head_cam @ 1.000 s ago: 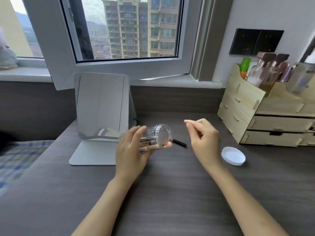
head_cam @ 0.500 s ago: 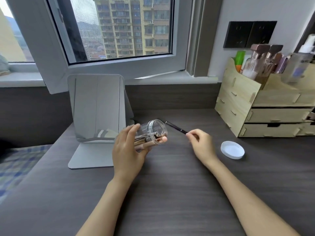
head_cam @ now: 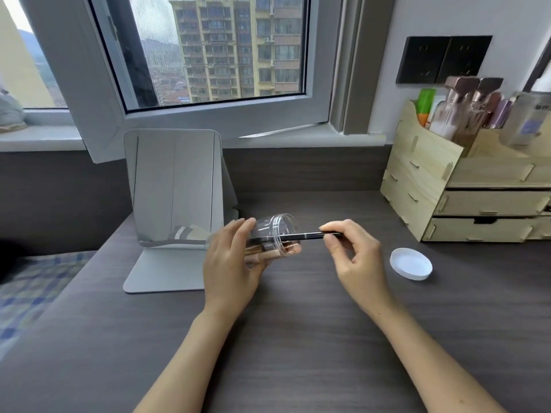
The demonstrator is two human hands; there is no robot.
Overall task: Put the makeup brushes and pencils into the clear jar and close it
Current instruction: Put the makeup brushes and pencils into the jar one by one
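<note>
The clear jar (head_cam: 275, 235) lies tipped on its side above the dark desk (head_cam: 298, 338), its open mouth facing right, with several brushes (head_cam: 259, 248) already inside; they blur together through the plastic, so their number is hard to make out. The left hand (head_cam: 231, 266) is curled around the jar's body from the near side, fingers wrapped over the top and thumb beneath, holding it firmly off the desk. A thin black pencil (head_cam: 310, 235) runs almost level into the jar's mouth, its left end past the rim. The right hand (head_cam: 354, 254) pinches the pencil's right part between thumb and forefinger, the other fingers loosely bent below. The white lid (head_cam: 411, 263) rests flat on the desk to the right of the right hand, apart from it. A standing mirror (head_cam: 174, 186) is just behind the left hand, and a wooden drawer organiser (head_cam: 465, 186) with bottles stands at the far right.
</note>
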